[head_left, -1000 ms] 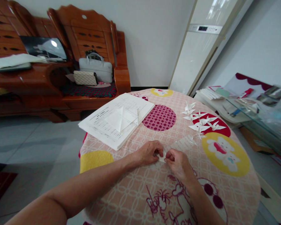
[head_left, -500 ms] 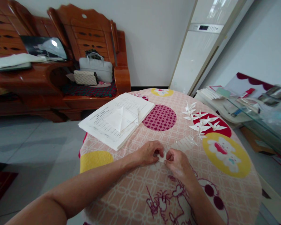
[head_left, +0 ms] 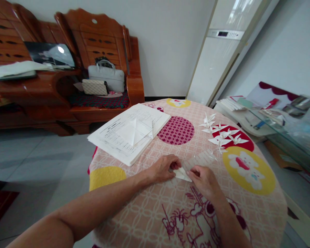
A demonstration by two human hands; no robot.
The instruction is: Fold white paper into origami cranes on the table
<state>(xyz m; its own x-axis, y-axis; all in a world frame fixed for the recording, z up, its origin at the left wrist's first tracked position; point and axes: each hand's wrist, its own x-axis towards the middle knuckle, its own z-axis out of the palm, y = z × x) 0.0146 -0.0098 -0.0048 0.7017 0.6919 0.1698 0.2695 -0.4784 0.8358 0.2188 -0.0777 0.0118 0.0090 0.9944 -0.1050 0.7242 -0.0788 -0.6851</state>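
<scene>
Both my hands rest on a round table covered by a pink patterned cloth (head_left: 150, 206). My left hand (head_left: 163, 168) has its fingers curled, pinching one end of a small folded white paper (head_left: 182, 174) that lies on the cloth. My right hand (head_left: 204, 179) presses its fingertips onto the other end of the same paper. Several finished white paper cranes (head_left: 220, 134) sit beyond my right hand, over the red circle of the cloth.
A stack of printed sheets (head_left: 129, 132) with a folded white square on top lies at the table's far left. A wooden bench (head_left: 93, 72) with bags stands behind. A tall white appliance (head_left: 219, 51) and a glass shelf with papers (head_left: 268, 117) are to the right.
My right hand has slid a little right and toward me, and more of the folded paper now shows between the hands. The left hand has stayed in place.
</scene>
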